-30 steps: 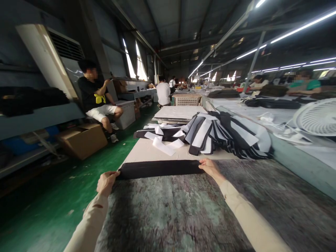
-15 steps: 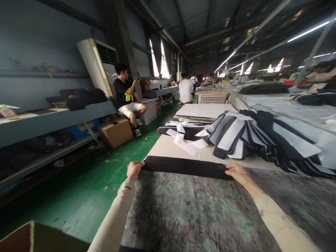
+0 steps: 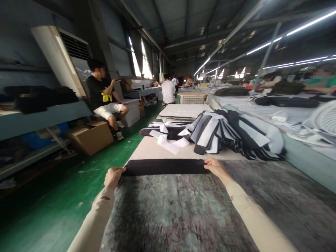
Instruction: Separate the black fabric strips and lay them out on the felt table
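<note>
Grip check: left hand [image 3: 113, 176] and right hand [image 3: 216, 167] are both pinched on the ends of a black fabric strip [image 3: 165, 167], which lies across the near edge of the mottled grey-green bench [image 3: 178, 217]. Fingers hide both ends, and I can't tell if it's folded or single-layer. Beyond it sit loose white strips [image 3: 168, 143], then a messy pile of black-and-white fabric pieces [image 3: 236, 133], with a white fan [image 3: 325, 119] cut off at the right edge.
</note>
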`<state>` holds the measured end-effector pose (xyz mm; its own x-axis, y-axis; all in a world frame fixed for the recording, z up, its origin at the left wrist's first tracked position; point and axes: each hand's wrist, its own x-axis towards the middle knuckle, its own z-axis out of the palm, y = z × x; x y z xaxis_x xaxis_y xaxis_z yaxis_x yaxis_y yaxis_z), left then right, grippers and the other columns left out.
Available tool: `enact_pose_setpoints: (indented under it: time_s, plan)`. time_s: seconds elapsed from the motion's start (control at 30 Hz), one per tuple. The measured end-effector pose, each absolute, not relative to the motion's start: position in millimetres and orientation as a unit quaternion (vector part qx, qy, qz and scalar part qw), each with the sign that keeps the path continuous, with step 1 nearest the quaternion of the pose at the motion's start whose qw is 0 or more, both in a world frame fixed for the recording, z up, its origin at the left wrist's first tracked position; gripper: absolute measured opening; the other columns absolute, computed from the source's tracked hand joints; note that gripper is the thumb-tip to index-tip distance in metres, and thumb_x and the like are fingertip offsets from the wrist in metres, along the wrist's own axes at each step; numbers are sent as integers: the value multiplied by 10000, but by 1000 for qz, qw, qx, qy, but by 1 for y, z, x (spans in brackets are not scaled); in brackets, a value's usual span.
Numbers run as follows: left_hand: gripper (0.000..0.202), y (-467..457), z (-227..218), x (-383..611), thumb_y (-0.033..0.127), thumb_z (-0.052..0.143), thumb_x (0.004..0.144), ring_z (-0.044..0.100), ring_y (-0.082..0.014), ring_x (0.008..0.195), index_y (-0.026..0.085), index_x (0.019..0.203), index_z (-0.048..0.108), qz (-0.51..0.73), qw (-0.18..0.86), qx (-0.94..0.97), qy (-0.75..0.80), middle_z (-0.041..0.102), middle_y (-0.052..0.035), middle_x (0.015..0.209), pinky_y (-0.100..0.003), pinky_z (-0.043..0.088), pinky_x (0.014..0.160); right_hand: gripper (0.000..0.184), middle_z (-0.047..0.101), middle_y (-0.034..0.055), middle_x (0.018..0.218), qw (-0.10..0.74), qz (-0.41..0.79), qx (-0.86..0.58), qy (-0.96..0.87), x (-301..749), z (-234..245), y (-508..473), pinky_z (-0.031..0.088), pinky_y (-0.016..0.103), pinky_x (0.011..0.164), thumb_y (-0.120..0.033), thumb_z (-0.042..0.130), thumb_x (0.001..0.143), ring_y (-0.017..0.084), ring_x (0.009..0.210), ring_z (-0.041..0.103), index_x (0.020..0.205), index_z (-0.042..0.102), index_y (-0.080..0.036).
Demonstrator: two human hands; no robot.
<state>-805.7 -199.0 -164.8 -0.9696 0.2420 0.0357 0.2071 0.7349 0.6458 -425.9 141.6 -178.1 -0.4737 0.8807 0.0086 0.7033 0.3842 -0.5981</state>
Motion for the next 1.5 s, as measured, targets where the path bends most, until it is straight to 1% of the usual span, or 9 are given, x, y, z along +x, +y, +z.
enact_pose_setpoints:
  time_s: [0.1,0.17,0.3,0.43,0.63,0.83,1.17,1.33,1.5]
  plan:
    - [379,-192,-164,-799,455,569,742,610,-360,878,169,968,670,274,-1,147,950,666,-158,978,-414,467,655,270,659,4,813,160,229,-481,-831,-426,-171,130,421,240,623,-203,605,739,144,718,609,1008,632,-204]
    - [316,-188,-165,-792,379,473,823,572,-327,1002,202,1024,641,244,-34,209,946,628,-135,1106,-399,459,755,268,643,23,892,161,190,-468,-848,-426,-165,120,412,260,676,-167,577,766,161,796,598,1016,650,-230]
    - [305,-190,-166,-784,234,385,864,527,-249,1075,238,996,660,194,-69,336,919,645,-71,1070,-321,408,883,227,596,72,1031,165,105,-427,-883,-422,-159,100,354,334,826,-183,538,848,231,1003,519,977,708,-262]
    - [333,-213,-169,-793,324,415,867,513,-262,1072,291,1084,665,154,-60,403,900,635,-36,1134,-347,418,869,249,590,69,1027,156,58,-400,-901,-411,-159,92,321,344,831,-213,543,873,238,1022,476,1049,700,-293]
    - [459,-232,-181,-810,385,298,907,463,-259,1198,309,1316,493,128,6,455,881,507,2,1354,-416,377,991,303,582,36,1051,135,28,-374,-917,-398,-159,96,331,297,805,-209,522,885,198,992,477,1114,661,-351]
    - [429,-215,-175,-802,379,298,928,527,-193,1154,280,1259,552,154,17,400,903,542,-3,1320,-295,411,963,350,576,74,1043,140,17,-351,-926,-396,-162,96,371,314,821,-174,449,890,211,950,500,1155,654,-276]
    - [368,-202,-184,-793,387,429,894,483,-256,1175,337,1234,563,162,-11,314,935,501,-5,1362,-384,440,895,356,588,58,1072,148,-32,-331,-931,-396,-184,116,400,331,786,-239,422,896,212,892,519,1168,640,-312]
    - [372,-204,-181,-785,376,374,917,402,-284,1244,324,1232,565,142,-35,322,935,464,-13,1392,-435,417,921,458,595,97,1138,138,-74,-315,-936,-397,-166,91,350,383,813,-74,348,860,258,1026,488,1149,653,-256]
    - [378,-202,-183,-783,299,342,928,304,-284,1299,237,1227,565,126,-69,359,922,454,-45,1395,-484,336,1000,497,572,49,1258,121,-55,-327,-936,-398,-157,82,341,359,865,-27,355,824,220,1117,463,1174,629,-251]
